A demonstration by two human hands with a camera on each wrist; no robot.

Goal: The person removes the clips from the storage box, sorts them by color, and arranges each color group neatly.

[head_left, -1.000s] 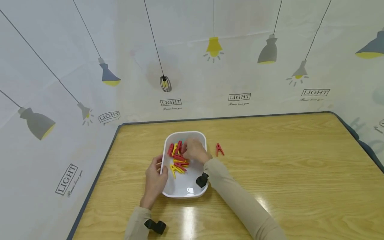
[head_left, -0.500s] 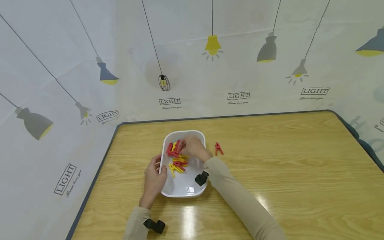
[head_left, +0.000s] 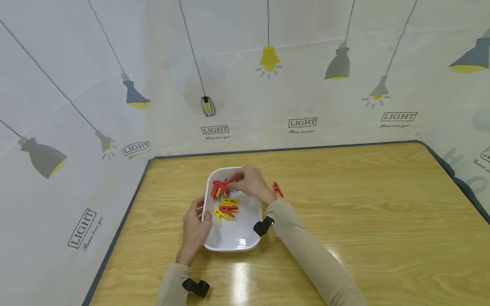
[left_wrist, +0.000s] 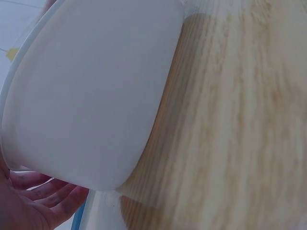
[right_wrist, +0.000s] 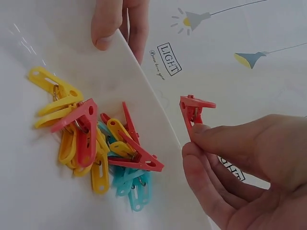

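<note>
A white plastic tub [head_left: 234, 234] on the table holds red, yellow and teal clothespins. My left hand [head_left: 197, 228] grips its left rim, thumb inside and fingers against the outer wall, as the left wrist view also shows. Over the tub's far part, my right hand [head_left: 253, 185] pinches a red clothespin [right_wrist: 186, 115] between thumb and forefinger. In the right wrist view this clothespin appears apart from the pile. Below it in the tub lie yellow clothespins [right_wrist: 100, 175], other red clothespins [right_wrist: 87, 148] and teal clothespins [right_wrist: 136, 194], partly overlapping one another.
A single red clothespin [head_left: 277, 189] lies on the wooden table [head_left: 363, 212], just right of the tub. Behind the table's dark far edge rises a pale wall covering [head_left: 245, 93] printed with lamps. Black wrist cameras sit on both sleeves.
My right hand has come up from the pile and a little to the right, with a red clothespin pinched in it. Clothespins at the tub's far left have shifted. The left hand keeps its grip.
</note>
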